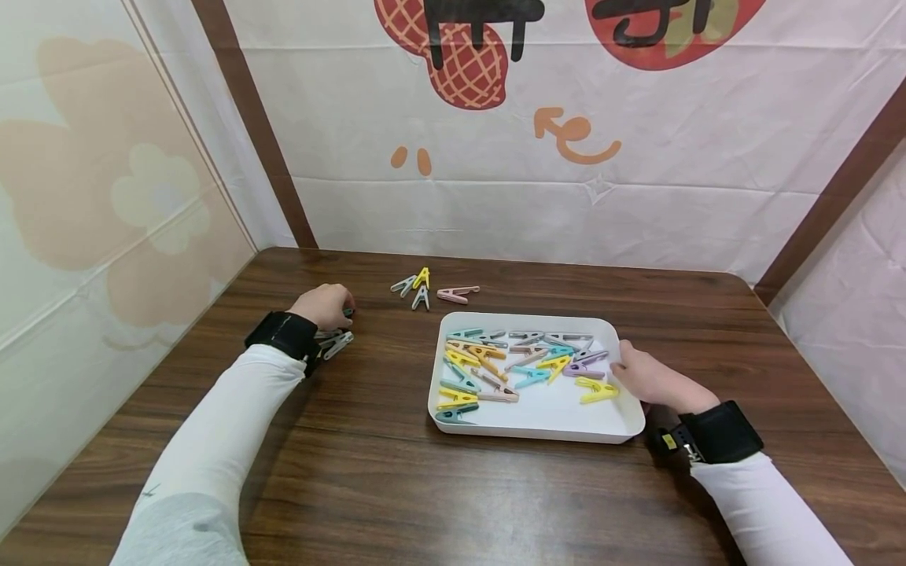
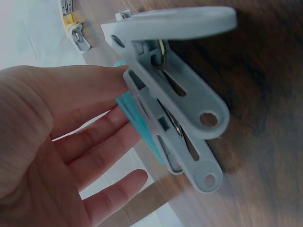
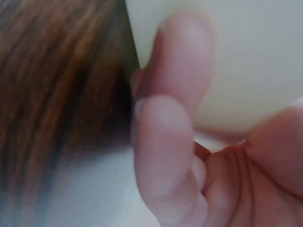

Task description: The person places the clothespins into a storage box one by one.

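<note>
Over the left part of the table, my left hand point(image 1: 324, 306) pinches a teal clothespin point(image 2: 137, 124) between thumb and fingers. Grey clothespins point(image 2: 184, 85) lie close against it in the left wrist view, partly covering the teal one; in the head view they show just below the hand. My right hand point(image 1: 650, 379) grips the right rim of a white tray point(image 1: 609, 420), its fingers curled at the edge in the right wrist view. Inside the tray lie several clothespins in yellow, orange, teal, grey, pink and purple, such as a yellow clothespin point(image 1: 597, 391).
Behind the tray, toward the far edge of the brown wooden table point(image 1: 368, 487), sit a yellow clothespin point(image 1: 421, 277), two grey ones and a pink clothespin point(image 1: 458, 295). A printed white cloth point(image 1: 453, 212) hangs behind the table and at its sides.
</note>
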The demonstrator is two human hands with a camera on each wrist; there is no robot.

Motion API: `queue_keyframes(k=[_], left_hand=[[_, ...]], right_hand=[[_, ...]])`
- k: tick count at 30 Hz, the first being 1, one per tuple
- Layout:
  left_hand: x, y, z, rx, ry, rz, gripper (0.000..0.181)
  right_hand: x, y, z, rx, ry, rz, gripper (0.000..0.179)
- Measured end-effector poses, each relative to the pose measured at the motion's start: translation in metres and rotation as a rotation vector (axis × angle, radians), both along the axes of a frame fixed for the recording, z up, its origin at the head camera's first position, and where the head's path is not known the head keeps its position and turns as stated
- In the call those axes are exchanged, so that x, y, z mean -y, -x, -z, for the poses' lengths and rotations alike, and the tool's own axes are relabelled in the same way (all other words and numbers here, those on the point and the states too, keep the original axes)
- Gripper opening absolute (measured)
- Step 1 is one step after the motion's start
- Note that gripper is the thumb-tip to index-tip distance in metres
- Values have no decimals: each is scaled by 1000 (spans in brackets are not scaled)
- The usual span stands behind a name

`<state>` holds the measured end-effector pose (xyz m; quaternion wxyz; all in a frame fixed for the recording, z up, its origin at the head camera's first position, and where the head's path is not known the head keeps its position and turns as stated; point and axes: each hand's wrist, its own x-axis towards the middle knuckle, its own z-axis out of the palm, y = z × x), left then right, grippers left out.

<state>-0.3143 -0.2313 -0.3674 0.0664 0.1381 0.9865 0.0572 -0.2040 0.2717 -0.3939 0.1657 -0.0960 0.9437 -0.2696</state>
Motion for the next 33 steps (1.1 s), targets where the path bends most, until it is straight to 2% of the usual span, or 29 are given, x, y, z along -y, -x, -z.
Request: queue_keyframes(k=[8,13,17,22,27,33], left_hand=[[-7,2,-6,-50,-92,-12,29],[-24,-2,-14,-101,-122,35,33],[-46,-10,-24,-159,-142,96,35],[-78,-27,-38,-202,-165,179,38],[-107,-44,-48,-257,-166,309,33],[-137,-59,-58,-309,-114,463,34]], right_hand=[[-2,-1,1,-7,12,-4,45],[-2,-1,2,0,16,5,47],[-1,-1,2,6,15,14,48],[0,-2,1,-1,17,8,48],[0,-3,-1,2,6,9,47],[1,-4,-2,-4,2,8,47]])
